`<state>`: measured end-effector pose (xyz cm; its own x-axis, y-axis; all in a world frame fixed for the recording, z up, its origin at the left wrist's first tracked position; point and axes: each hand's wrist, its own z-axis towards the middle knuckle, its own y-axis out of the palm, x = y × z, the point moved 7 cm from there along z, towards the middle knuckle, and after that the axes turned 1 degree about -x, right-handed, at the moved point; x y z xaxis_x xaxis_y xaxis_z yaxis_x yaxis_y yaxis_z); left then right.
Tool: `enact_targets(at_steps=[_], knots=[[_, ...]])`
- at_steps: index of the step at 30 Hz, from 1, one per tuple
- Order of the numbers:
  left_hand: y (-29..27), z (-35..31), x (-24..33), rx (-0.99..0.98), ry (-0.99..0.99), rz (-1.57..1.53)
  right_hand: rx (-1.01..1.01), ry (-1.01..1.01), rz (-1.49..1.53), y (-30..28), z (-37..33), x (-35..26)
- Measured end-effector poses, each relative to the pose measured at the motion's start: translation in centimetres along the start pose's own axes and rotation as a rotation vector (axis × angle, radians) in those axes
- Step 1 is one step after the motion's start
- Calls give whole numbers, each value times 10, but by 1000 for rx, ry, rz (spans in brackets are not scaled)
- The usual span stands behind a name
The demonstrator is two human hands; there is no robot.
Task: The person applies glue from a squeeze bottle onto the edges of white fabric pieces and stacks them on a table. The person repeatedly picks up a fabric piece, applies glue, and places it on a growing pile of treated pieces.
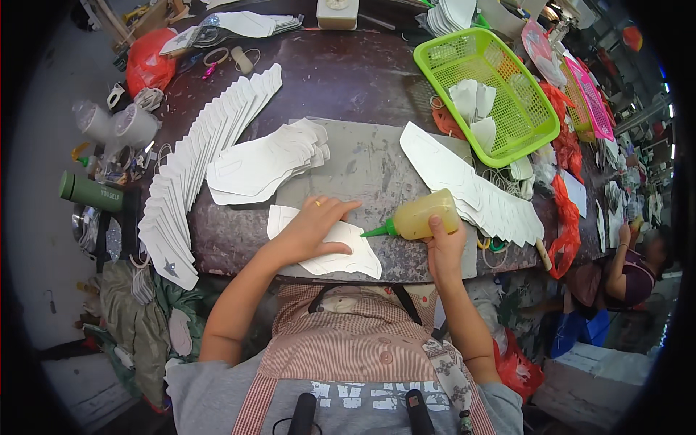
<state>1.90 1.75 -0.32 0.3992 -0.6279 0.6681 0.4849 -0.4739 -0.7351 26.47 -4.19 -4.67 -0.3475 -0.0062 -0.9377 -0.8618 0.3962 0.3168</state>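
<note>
A dark, scuffed surface [348, 72] spans a cluttered workroom, a grey board [362, 163] laid along its near side. Closest to the camera, a person in a checked apron [326, 362] works bare-handed. The left hand [312, 230] lies across a white piece [355, 255] near the board's front edge, its fingers spread and resting flat rather than gripping. The right hand [444, 250] has its fingers wrapped around a squeeze bottle [424, 215] of yellowish liquid, tipped on its side, the green nozzle [383, 230] aimed left at the piece; whether the tip touches cannot be told. Beyond, a stack [250, 167] of white pieces sits at the board's left, with a long fanned row [199, 174] farther left and another fan [471, 192] on the right. Farther off, a lime-green basket [518, 119] holds more white pieces at right, a red bag [151, 61] shows at upper left, and a white tub [338, 13] stands at the surface's far edge. In the background at right, a co-worker [629, 279] raises a hand.
</note>
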Motion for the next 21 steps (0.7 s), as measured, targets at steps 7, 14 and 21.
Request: enact_targets(at_steps=[7,14,21], knots=[[1,0,-1,7,0,23,5,-13,-53,-14,-9,-3],[1,0,1,1,-5,32,0,4,-60,-26,-22,-8],[2,1,2,13,-17,48,44,-15,-102,-43,-41,-12]])
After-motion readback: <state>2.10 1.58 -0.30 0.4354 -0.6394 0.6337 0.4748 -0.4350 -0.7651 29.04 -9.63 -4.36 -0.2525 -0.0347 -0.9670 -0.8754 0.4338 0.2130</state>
